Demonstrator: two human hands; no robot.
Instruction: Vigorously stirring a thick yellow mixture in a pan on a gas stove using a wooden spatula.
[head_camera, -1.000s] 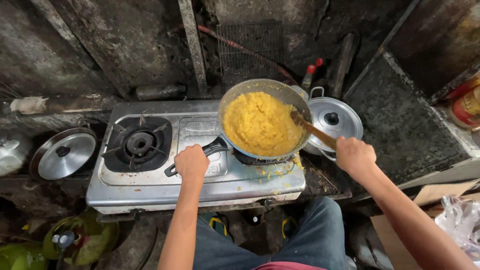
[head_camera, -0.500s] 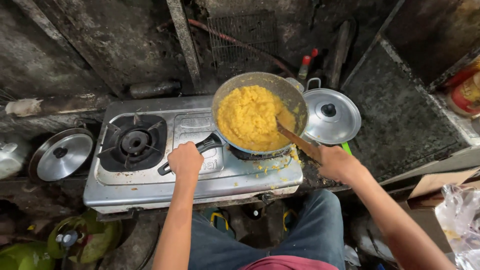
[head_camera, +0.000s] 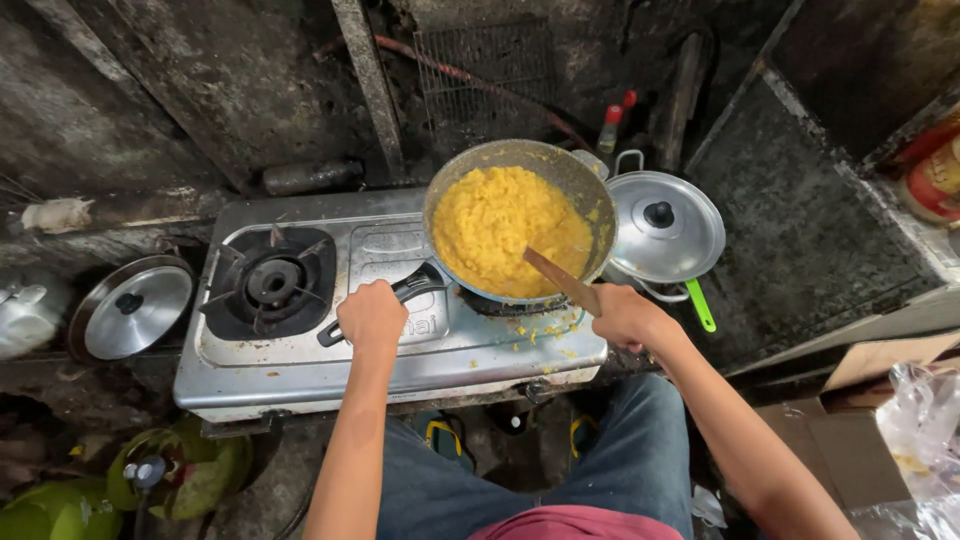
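A round pan (head_camera: 586, 195) full of yellow crumbly food (head_camera: 500, 225) sits on the right burner of a steel two-burner gas stove (head_camera: 300, 360). My left hand (head_camera: 371, 317) is closed around the pan's black handle (head_camera: 418, 286). My right hand (head_camera: 627, 317) grips a wooden spatula (head_camera: 556, 277), whose blade rests in the food at the near right side of the pan. Bits of yellow food lie spilled on the stove below the pan.
The stove's left burner (head_camera: 270, 281) is bare. A lidded metal pot (head_camera: 665, 226) stands right of the pan, with a green-handled tool (head_camera: 700, 305) beside it. A loose lid (head_camera: 130, 307) lies left of the stove. Green gas cylinders (head_camera: 180, 470) sit below left; a cardboard box (head_camera: 880, 360) lies at the right.
My right hand has drawn the spatula from the pan's right rim toward the near edge and lower. The left hand has kept its hold on the handle.
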